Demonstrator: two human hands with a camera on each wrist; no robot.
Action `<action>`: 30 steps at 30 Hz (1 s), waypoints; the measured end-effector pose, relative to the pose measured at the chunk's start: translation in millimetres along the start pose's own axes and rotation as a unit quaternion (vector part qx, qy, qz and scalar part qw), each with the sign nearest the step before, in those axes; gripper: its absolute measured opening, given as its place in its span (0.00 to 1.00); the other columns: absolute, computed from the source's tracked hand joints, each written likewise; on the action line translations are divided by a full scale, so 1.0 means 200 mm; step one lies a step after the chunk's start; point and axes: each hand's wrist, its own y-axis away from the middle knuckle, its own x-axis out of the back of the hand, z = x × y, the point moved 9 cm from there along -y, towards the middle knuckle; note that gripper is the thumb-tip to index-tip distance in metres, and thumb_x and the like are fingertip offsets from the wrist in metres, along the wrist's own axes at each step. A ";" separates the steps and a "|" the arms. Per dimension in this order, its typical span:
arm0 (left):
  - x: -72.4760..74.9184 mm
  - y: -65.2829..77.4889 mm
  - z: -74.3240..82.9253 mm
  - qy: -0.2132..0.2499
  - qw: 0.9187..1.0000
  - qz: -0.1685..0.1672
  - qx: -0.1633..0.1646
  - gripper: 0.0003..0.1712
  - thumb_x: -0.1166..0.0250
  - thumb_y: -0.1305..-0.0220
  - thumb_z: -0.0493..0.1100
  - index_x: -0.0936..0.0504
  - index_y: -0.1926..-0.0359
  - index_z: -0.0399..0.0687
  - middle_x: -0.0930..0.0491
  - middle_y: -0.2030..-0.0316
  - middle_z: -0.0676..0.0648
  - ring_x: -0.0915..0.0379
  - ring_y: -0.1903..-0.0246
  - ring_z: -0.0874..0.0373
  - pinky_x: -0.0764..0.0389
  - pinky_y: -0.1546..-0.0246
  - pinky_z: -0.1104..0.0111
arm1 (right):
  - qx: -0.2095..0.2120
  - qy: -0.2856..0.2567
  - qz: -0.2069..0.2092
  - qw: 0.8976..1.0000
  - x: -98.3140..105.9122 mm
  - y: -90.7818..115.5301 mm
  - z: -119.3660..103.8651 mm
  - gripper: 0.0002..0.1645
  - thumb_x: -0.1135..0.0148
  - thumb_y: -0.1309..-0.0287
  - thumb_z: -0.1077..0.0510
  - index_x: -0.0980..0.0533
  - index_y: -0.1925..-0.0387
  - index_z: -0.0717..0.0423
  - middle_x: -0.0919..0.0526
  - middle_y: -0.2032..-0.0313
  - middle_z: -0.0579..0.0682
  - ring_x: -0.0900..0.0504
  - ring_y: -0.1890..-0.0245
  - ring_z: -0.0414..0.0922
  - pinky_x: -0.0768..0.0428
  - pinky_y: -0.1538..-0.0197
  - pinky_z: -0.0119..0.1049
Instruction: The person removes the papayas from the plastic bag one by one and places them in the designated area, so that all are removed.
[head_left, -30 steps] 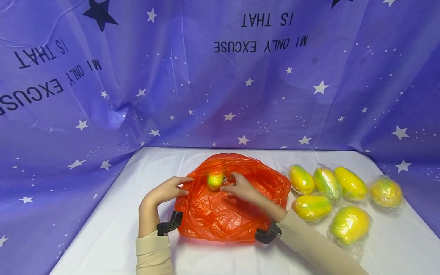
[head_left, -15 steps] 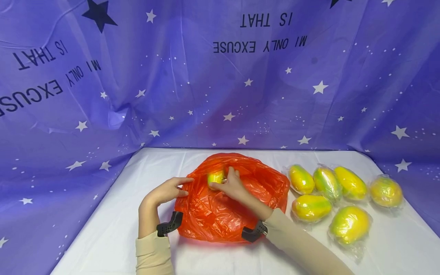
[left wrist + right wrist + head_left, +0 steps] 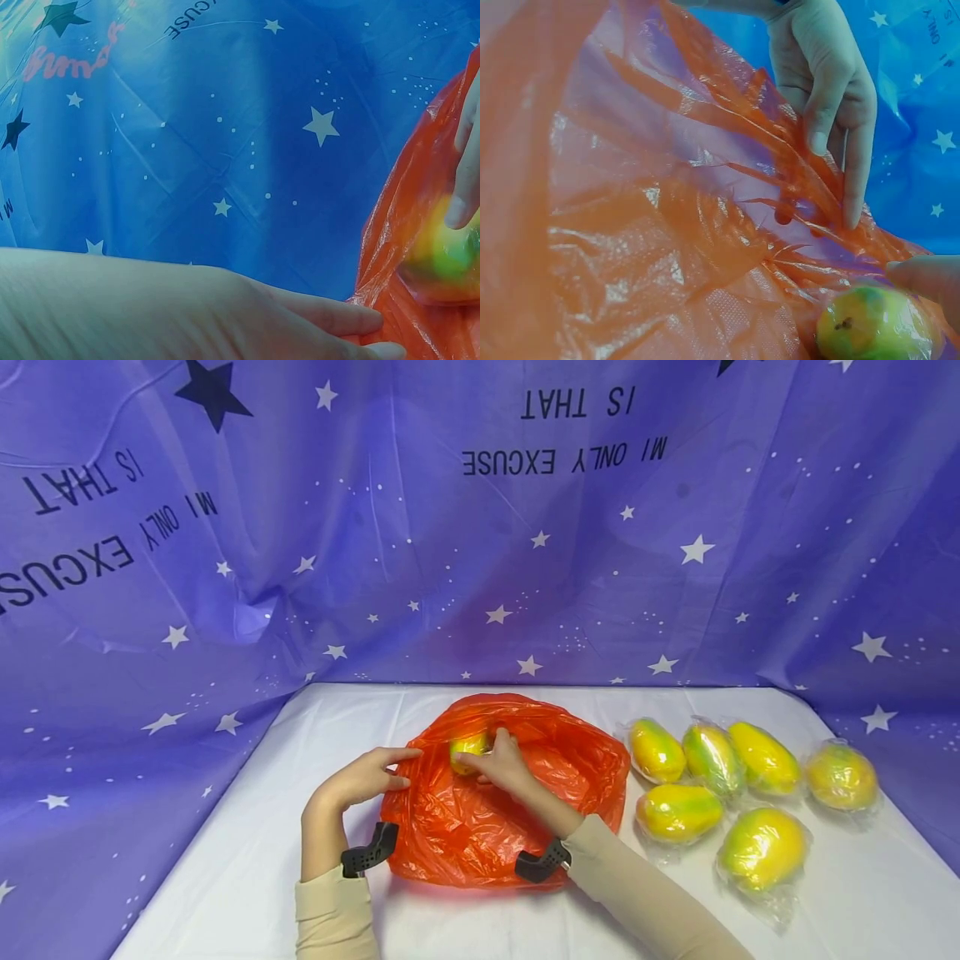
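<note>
A red plastic bag (image 3: 495, 835) lies on the table with its mouth spread open. My left hand (image 3: 363, 775) holds the bag's left edge; in the right wrist view its thumb and one finger lie on the near side of the film, and other fingertips show through it. Inside the bag is a yellow-green mango (image 3: 467, 755) in clear wrap. My right hand (image 3: 506, 767) reaches in and grips this mango, thumb across its near side and fingers at its right. The left wrist view shows one finger pressed on the mango (image 3: 450, 255). Part of the mango is hidden by the hand.
Several wrapped mangoes lie right of the bag, among them one near the front (image 3: 763, 850) and one at the far right (image 3: 842, 775). A white cloth (image 3: 247, 860) covers the table. Behind it hangs a purple curtain (image 3: 450, 568) with stars.
My right hand has moved left from beside the mango in the bag and taken hold of it. The mango has shifted slightly. My left hand has stayed at the bag's edge.
</note>
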 end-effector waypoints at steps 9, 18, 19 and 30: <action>0.00 0.00 0.00 -0.003 1.000 0.000 -0.001 0.29 0.40 0.41 0.30 0.28 0.36 0.35 0.28 0.40 0.36 0.38 0.38 0.38 0.39 0.39 0.43 | -0.015 -0.108 -0.028 0.994 -0.02 -0.01 0.01 0.35 0.29 0.51 0.67 0.39 0.46 0.72 0.30 0.51 0.68 0.18 0.65 0.55 0.16 0.65 0.42; 0.01 0.00 0.01 -0.002 1.000 0.001 -0.005 0.28 0.40 0.41 0.31 0.28 0.37 0.34 0.28 0.40 0.35 0.38 0.38 0.37 0.38 0.39 0.43 | -0.020 -0.097 -0.053 0.994 -0.02 0.02 0.01 0.36 0.30 0.51 0.68 0.38 0.42 0.71 0.30 0.47 0.69 0.19 0.65 0.52 0.16 0.66 0.42; 0.01 0.00 0.01 -0.002 1.000 0.000 -0.007 0.29 0.40 0.41 0.31 0.28 0.37 0.33 0.29 0.40 0.34 0.38 0.38 0.37 0.38 0.39 0.43 | -0.019 -0.098 -0.059 0.993 -0.02 0.03 0.01 0.38 0.31 0.51 0.68 0.38 0.41 0.70 0.31 0.45 0.69 0.18 0.65 0.52 0.16 0.66 0.42; 0.01 0.00 -0.01 0.002 1.000 0.001 0.002 0.28 0.40 0.40 0.31 0.28 0.37 0.34 0.28 0.40 0.35 0.37 0.38 0.38 0.36 0.40 0.44 | -0.008 -0.090 -0.128 0.988 -0.02 0.12 0.00 0.38 0.34 0.49 0.70 0.37 0.36 0.64 0.31 0.46 0.67 0.19 0.64 0.50 0.16 0.63 0.44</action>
